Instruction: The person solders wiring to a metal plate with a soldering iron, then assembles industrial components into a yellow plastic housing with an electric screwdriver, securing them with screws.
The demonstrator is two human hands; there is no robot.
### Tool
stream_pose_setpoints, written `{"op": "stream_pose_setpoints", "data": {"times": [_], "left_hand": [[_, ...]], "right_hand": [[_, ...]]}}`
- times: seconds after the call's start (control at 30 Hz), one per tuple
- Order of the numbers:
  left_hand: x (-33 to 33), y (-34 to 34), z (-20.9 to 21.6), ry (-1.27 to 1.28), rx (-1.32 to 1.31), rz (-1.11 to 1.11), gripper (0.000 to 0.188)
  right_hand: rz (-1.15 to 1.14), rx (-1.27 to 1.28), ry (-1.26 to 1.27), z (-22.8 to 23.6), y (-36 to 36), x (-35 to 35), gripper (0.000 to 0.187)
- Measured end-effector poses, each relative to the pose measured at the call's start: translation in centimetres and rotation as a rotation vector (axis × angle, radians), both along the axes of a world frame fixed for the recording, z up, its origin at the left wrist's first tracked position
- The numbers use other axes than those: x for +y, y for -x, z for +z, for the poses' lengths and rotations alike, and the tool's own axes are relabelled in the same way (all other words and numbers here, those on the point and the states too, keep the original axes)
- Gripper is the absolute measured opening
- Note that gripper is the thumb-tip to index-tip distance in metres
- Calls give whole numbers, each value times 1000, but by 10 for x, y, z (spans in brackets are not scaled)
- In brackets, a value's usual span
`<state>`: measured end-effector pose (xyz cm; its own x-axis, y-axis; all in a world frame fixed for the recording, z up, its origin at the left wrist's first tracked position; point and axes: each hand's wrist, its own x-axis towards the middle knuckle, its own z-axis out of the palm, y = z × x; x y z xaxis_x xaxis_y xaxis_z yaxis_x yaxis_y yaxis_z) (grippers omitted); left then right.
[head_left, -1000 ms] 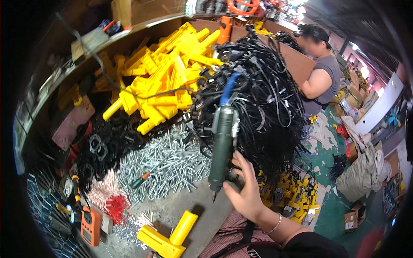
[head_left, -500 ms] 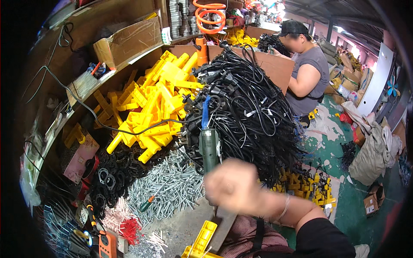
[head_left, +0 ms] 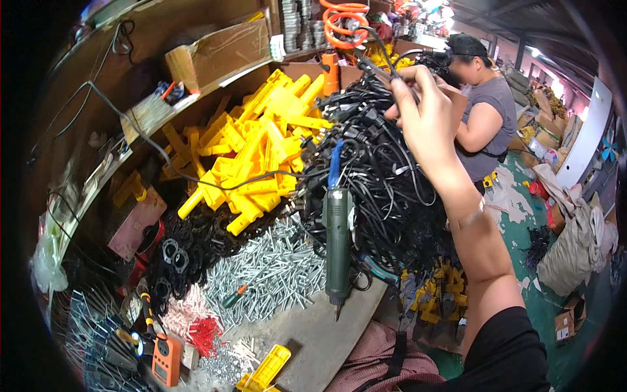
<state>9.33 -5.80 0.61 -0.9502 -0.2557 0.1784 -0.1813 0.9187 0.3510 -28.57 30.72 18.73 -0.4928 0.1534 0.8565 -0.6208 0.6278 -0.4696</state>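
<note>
My right hand (head_left: 421, 108) is raised over the far end of a tall heap of black power cords (head_left: 392, 176). Its fingers close round a black power cord (head_left: 384, 49), part of which loops up above them. Hanging by a blue strap in front of the heap is a dark green electric screwdriver (head_left: 337, 242), its bit pointing down and nothing gripping it. At the lower edge a yellow plastic housing (head_left: 271, 367) lies on the grey bench (head_left: 313, 340). My left hand is out of view.
Yellow housings (head_left: 261, 144) are piled at the back left. Silver screws (head_left: 268, 268), black rings (head_left: 171, 251) and pink and red small parts (head_left: 206, 334) lie before them. An orange meter (head_left: 166, 360) stands nearby. A co-worker (head_left: 483, 111) is at the far right.
My right hand has left the screwdriver and moved up and away to the top of the cord heap, where it has taken a cord. The view has shifted slightly.
</note>
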Motion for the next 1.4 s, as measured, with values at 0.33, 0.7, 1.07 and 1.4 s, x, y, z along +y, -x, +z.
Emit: {"op": "stream_pose_setpoints", "data": {"times": [0.33, 0.7, 1.07, 1.4], "left_hand": [[110, 82, 5, -1185, 33, -337, 49], [77, 51, 11, -228, 62, -219, 35], [40, 71, 46, -67, -4, -363, 28], [-13, 168, -12, -92, -64, -75, 32]], "right_hand": [[1647, -1250, 814, -51, -176, -183, 18], [415, -266, -501, -136, -128, -120, 51], [1391, -803, -609, -164, -182, -143, 11], [1310, -1557, 483, -194, -178, -156, 5]]}}
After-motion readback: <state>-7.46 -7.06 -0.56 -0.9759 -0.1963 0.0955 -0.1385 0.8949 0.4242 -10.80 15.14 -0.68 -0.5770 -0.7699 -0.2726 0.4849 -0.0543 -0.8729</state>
